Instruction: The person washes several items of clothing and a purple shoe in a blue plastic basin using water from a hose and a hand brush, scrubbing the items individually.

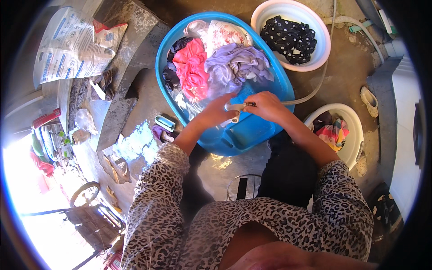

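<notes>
A blue plastic tub [287, 84] holds water and wet clothes: a pink-red garment [191, 65], a lavender garment [236, 64], a white floral cloth [226, 35] and dark pieces at the left. Over the near part of the tub, my left hand [217, 109] is around a pale plastic fitting [234, 113], which looks like a tap or valve. My right hand [265, 104] pinches the fitting's other end, where a thin hose [303, 100] comes in from the right. Part of the fitting is hidden by my fingers.
A white basin [324, 50] with a black dotted garment stands at the upper right. Right of my right arm is a white bucket [356, 135] with colourful cloth. A scrub brush [165, 123] lies left of the tub. Pale clogs [369, 101] stand on the wet floor.
</notes>
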